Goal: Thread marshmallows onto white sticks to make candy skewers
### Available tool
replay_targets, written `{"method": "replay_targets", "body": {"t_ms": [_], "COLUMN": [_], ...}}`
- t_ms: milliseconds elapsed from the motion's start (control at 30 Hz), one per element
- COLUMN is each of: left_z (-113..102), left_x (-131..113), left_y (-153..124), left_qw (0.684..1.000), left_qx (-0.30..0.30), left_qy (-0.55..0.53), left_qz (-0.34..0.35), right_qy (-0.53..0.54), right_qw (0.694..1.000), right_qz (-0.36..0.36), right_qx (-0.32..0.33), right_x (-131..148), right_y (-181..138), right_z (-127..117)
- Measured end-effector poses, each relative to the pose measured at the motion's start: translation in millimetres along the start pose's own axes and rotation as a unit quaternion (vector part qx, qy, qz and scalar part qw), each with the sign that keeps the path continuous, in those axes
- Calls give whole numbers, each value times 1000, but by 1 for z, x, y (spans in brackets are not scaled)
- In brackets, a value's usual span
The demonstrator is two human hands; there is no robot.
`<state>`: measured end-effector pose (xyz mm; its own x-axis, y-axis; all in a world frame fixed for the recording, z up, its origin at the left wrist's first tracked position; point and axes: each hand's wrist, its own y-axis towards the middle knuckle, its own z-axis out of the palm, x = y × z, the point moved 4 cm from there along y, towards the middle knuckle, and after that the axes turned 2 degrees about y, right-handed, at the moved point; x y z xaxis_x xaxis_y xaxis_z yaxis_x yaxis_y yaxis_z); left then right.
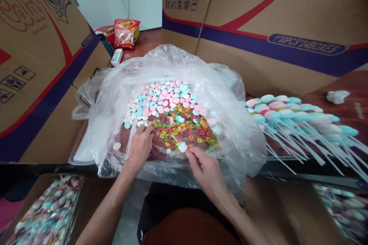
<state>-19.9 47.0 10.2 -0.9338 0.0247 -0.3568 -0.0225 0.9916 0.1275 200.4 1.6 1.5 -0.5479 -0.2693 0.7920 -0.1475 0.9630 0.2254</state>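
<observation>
As two large cardboard cartons, one at left [51, 122] and one at right [244, 69], frame a reddish-brown tabletop [152, 40], a person bends bare arms toward a spread of sweets. Red and blue stripes cross both cartons; the right one reads "stick candy" and "1*30PCS*24BOXES." Spread on the table, a clear plastic bag [172, 59] lies open toward the worker, its crumpled sides rising around the sweets. Beside it at right, a stack of candy sticks [296, 113] rests with bare white ends pointing toward the worker. Below table level sit packed sweets, one clear-wrapped batch at lower left [54, 206] and another at lower right [347, 210]. Within the bag, pink, blue and white discs [163, 93] are heaped toward the back, with multicolored candy rings [189, 126] scattered nearer. The left hand [140, 143] is at the rings' left edge, fingers curled; whether they grip a piece cannot be told. The right hand [205, 166] pinches, between thumb and forefinger, the near end of a partly filled candy stick [182, 146], held over the rings. Behind the bag are a red packet [125, 32] and a small white device [117, 57]; a crumpled white tissue [337, 97] lies at far right.
</observation>
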Motion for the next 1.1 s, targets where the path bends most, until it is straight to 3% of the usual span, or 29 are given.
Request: {"method": "replay_targets", "body": {"t_ms": [400, 533, 700, 933, 1100], "left_z": [0, -1, -2, 18, 14], "left_x": [0, -13, -19, -22, -11], "left_y": [5, 22, 57, 73, 80], "left_qw": [987, 988, 988, 992, 993], "left_qx": [-106, -89, -117, -71, -33], "left_qy": [-119, -119, -99, -35, -86], "left_qz": [18, 43, 15, 98, 77], "right_qy": [6, 11, 16, 9, 4], "right_qw": [999, 999, 999, 999, 1000], "right_qz": [21, 26, 43, 38, 12], "right_qx": [24, 16, 9, 15, 8], "right_x": [4, 3, 2, 1, 4], "right_y": [3, 7, 13, 15, 16], "right_z": [1, -3, -3, -1, -2]}}
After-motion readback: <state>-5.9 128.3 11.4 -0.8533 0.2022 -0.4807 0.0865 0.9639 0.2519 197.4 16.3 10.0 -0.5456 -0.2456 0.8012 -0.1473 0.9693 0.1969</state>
